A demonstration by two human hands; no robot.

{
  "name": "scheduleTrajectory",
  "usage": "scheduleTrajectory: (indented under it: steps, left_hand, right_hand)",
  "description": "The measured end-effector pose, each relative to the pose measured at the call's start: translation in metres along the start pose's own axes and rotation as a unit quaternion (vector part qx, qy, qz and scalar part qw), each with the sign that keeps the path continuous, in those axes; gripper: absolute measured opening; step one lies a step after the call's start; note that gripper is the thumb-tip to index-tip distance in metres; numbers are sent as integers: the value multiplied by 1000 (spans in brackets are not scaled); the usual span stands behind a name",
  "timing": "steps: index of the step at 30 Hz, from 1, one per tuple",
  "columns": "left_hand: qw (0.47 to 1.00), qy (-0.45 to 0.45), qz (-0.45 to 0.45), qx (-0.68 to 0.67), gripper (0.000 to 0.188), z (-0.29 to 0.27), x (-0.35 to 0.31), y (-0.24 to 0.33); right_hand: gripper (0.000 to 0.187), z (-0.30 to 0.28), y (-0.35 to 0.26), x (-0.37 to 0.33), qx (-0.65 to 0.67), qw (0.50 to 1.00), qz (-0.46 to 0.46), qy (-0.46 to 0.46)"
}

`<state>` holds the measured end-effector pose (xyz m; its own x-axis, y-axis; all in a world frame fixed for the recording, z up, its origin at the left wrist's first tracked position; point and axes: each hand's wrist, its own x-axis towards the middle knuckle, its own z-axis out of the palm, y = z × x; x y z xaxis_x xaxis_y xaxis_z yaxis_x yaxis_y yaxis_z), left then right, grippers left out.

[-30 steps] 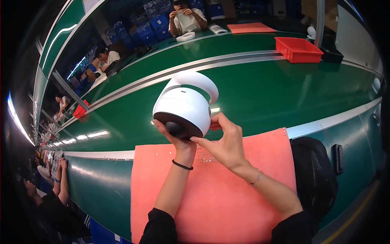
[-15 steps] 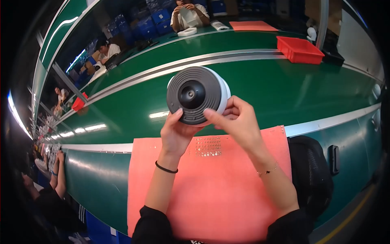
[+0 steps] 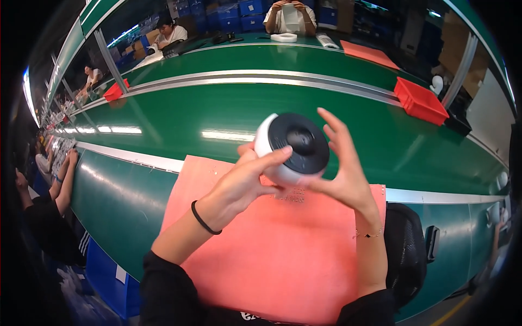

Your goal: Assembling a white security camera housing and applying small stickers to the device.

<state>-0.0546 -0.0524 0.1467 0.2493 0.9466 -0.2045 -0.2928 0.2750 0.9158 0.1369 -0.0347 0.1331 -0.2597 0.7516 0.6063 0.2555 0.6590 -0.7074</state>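
Note:
A round dome camera (image 3: 312, 154), with a white housing and a dark ringed face around a central lens, is held above the far edge of the pink mat (image 3: 272, 255). My left hand (image 3: 236, 185) grips it from the left, thumb pressed on the dark face. Beside its right side, my right hand (image 3: 348, 176) has the fingers spread. That hand's thumb is at the camera's lower rim; motion blur hides whether it touches. Beneath the camera, rows of small metal screws (image 3: 291, 198) lie on the mat, partly covered by my hands.
Beyond the mat runs a green conveyor belt (image 3: 185, 111) with metal rails. A red bin (image 3: 421, 102) sits at the far right. Right of the mat are a black mesh bag-like item (image 3: 405, 255) and a small black object (image 3: 433, 243). Other people work across the belt and at the left.
The camera has moved right and slightly down and turned, its face now tilted to the right. My right fingers have come off it and spread. The view has shifted.

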Motion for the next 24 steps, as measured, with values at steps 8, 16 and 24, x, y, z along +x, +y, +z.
scheduleTrajectory:
  steps: [8,16,24]
  left_hand:
    - [971,-84,-166,-150,61,-22,-41,-12]
    - [876,-10,256,408,107,-43,-55,-51]
    - [779,-54,358,512,95,-34,-9,-49]
  right_hand:
    - [90,-3,4,-5,74,958,169,-219]
    - [89,10,8,0,132,932,234,-244]
    - [70,14,28,-9,173,932,182,-260]
